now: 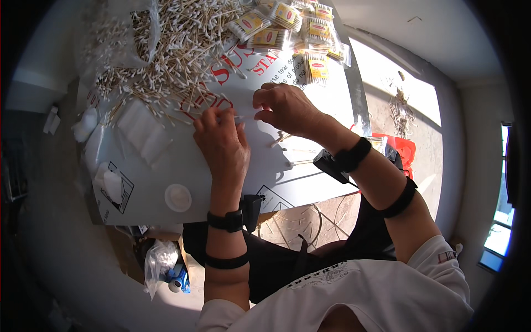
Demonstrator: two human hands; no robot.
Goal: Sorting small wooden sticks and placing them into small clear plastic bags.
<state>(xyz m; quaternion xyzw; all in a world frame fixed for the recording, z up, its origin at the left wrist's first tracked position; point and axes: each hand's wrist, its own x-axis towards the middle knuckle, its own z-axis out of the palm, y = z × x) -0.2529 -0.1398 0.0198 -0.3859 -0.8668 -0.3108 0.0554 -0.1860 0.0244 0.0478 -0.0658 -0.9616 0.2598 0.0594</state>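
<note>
I log, head view: bench, one; loose cotton swabs, heaped far left; yellow-labelled packets, clustered far right; left hand, right hand, close together; white disc, one.

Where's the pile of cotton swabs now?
In the head view, the cotton swab pile lies far left on the table, beyond the left hand and left of the small packets.

I wear a white short-sleeved T-shirt with dark lettering across the chest and a small rectangular mark on the right sleeve, above black trousers. Each of my wrists carries a black strap with a boxy black module, and a plain black band circles each forearm.
</note>
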